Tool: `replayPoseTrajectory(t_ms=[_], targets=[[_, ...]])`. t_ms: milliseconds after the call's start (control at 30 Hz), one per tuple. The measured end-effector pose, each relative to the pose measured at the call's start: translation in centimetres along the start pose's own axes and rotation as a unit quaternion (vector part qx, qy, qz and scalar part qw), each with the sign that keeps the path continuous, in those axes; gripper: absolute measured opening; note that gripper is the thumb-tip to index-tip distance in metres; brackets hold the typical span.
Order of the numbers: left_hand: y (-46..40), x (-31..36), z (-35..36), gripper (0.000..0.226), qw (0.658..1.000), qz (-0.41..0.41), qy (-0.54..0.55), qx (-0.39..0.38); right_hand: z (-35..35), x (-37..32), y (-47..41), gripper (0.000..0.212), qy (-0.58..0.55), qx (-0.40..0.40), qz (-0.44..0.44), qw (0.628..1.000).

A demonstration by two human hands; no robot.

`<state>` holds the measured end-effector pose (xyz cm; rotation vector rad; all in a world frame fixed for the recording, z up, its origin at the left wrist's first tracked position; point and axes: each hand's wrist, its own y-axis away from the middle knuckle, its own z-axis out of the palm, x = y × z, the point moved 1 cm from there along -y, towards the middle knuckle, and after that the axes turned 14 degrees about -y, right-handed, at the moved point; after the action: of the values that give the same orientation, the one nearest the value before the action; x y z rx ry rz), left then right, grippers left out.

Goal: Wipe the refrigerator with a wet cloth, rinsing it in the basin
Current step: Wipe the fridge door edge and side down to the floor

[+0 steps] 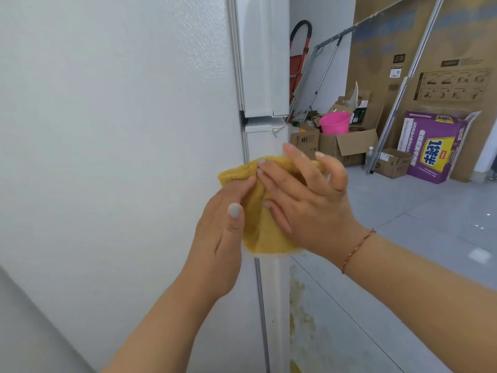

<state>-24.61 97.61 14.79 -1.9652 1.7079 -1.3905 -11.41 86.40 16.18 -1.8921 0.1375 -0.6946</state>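
Observation:
A white refrigerator fills the left half of the view, its side panel facing me and its two doors at the right edge. A yellow cloth is held in front of the lower door's edge. My left hand grips the cloth from the left, thumb on its front. My right hand holds the cloth from the right, with fingers spread over its top part. The middle of the cloth is hidden by my fingers. No basin for rinsing shows near me.
Yellowish stains mark the wall or floor just right of the refrigerator. Cardboard boxes, a pink bucket, a purple bag, metal poles and large cardboard sheets stand at the back right. Grey tiled floor lies between.

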Motion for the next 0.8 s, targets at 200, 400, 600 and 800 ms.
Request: replayPoseTrajectory(t_ms=[200,400,600,800], targets=[[2.2,-1.4,2.7,0.076,0.998,0.019,-0.061,-0.014,0.0,0.0,1.2,0.037,-0.010,-0.025,-0.036,0.999],[6.8,-4.1,6.0,0.054,0.996,-0.016,-0.069,-0.046,1.0,-2.3,6.8,0.027,-0.059,-0.060,-0.059,0.995],[9.7,-4.4,9.4,0.050,0.992,-0.108,0.020,-0.057,1.6,-4.5,11.0,0.032,-0.123,-0.117,-0.037,0.985],[11.3,-3.7,11.0,0.051,0.947,-0.250,0.194,-0.059,0.5,-6.3,13.7,0.037,-0.243,-0.098,0.069,0.963]])
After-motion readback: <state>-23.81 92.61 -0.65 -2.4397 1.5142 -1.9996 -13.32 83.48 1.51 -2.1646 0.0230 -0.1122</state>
